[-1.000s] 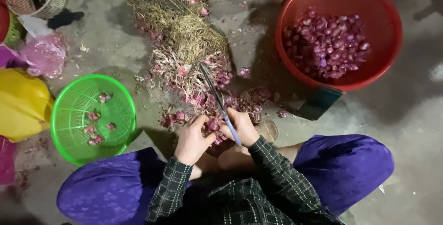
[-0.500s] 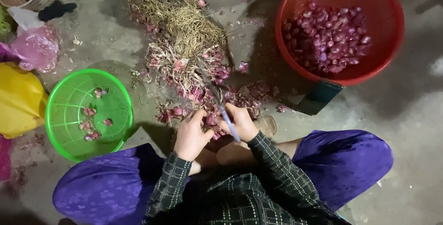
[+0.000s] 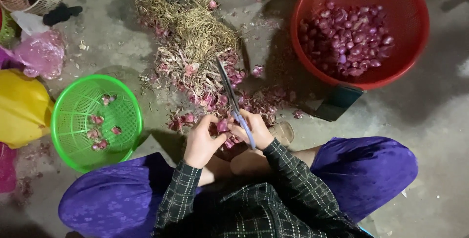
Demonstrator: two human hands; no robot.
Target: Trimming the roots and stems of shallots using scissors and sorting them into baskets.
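- The left hand is closed around a shallot, pinching it with thumb and fingers and holding it out over the floor, so the trimmings seem to fall in front of the knees.
- The right hand grips the scissors by the pale blue handles; the long blades point away from the body, up toward the pile, and look nearly closed, though I cannot tell if they bite anything.
- The two hands touch at the shallot, just above the crossed legs in purple trousers, which keeps the work close and steady.
- The pile of dried stalks with bulbs still on them lies straight ahead, within easy reach of either hand; loose pink skins are scattered between it and the hands.
- A green basket sits on the left, beside the knee, holding only a few small pieces.
- A red basket stands on the right, farther off, holding many clean bulbs; a dark phone-like slab lies at its near rim.
- A yellow bag and a pink bag lie at the far left.
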